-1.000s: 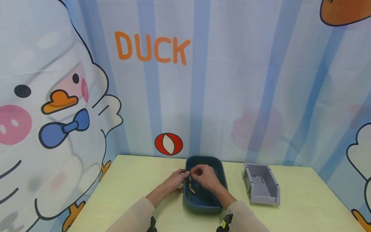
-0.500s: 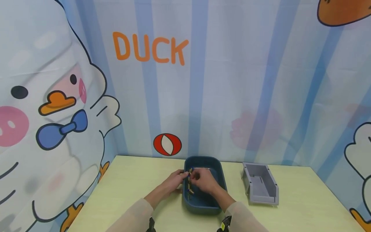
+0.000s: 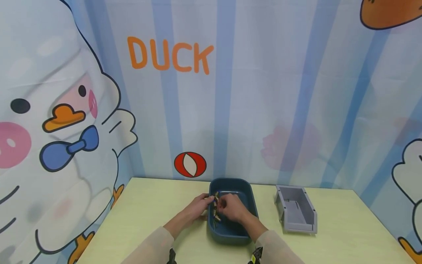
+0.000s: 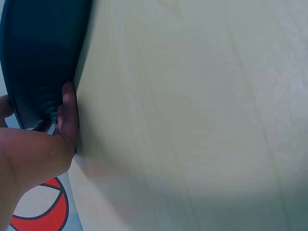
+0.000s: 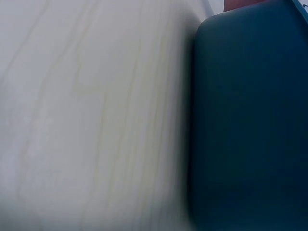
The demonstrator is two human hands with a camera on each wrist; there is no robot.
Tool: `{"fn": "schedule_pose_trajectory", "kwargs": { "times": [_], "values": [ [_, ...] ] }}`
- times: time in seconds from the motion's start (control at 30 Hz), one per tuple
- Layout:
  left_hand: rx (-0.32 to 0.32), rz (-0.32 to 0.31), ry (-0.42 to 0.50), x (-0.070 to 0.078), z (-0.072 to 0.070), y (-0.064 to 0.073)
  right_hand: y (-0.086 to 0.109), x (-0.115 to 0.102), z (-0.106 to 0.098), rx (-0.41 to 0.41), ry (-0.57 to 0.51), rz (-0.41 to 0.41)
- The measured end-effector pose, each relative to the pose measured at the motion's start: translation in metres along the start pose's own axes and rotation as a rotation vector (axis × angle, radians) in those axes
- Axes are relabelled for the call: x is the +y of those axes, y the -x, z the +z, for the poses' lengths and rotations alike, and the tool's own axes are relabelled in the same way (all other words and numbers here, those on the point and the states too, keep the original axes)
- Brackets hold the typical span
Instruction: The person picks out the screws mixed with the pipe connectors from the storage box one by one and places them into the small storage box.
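Observation:
A dark blue plastic bin (image 3: 230, 239) stands on the table between both hands. My left hand (image 3: 199, 206) grips its left rim, thumb on top; in the left wrist view the left hand's fingers (image 4: 69, 108) lie along the outer wall. Down the bin's left inner side runs a row of small brass-coloured pieces (image 3: 216, 217), some with blue parts. My right hand (image 3: 233, 209) reaches into the bin with curled fingers, fingertips right at these pieces; I cannot tell whether it pinches one. In the right wrist view the bin's outer wall (image 5: 250, 120) hides the fingers.
A grey open-front parts bin (image 3: 300, 228) stands to the right, with a few thin metal pieces (image 3: 297, 204) lying inside. The pale wooden table (image 3: 158, 194) ends at a curtain (image 3: 250, 110) printed with cartoon ducks.
My right hand has opened its pinch near the top of the row and shifted slightly down along the small pieces. The left hand keeps its grip on the rim.

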State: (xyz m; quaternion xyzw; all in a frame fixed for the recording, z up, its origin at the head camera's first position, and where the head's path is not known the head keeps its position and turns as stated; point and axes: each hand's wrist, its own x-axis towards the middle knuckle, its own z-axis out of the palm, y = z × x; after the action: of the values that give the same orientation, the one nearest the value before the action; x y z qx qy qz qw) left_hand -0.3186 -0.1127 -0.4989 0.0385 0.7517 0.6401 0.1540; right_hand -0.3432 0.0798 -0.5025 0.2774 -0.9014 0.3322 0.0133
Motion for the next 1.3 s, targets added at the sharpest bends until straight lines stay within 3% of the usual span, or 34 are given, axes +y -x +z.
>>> {"fn": "schedule_pose_trajectory", "kwargs": {
  "times": [0.47, 0.87, 1.3],
  "values": [
    [0.004, 0.005, -0.015, -0.0018, 0.0007, -0.0008, 0.0016, -0.0003, 0.0003, 0.007, 0.06, -0.035],
    [0.004, 0.004, -0.032, 0.0004, 0.0008, 0.0003, 0.0006, -0.0015, -0.0004, -0.041, 0.043, -0.025],
    [0.003, -0.013, -0.033, -0.0009, 0.0001, -0.0033, 0.0005, -0.0006, 0.0006, -0.031, 0.043, -0.024]
  ]
}}
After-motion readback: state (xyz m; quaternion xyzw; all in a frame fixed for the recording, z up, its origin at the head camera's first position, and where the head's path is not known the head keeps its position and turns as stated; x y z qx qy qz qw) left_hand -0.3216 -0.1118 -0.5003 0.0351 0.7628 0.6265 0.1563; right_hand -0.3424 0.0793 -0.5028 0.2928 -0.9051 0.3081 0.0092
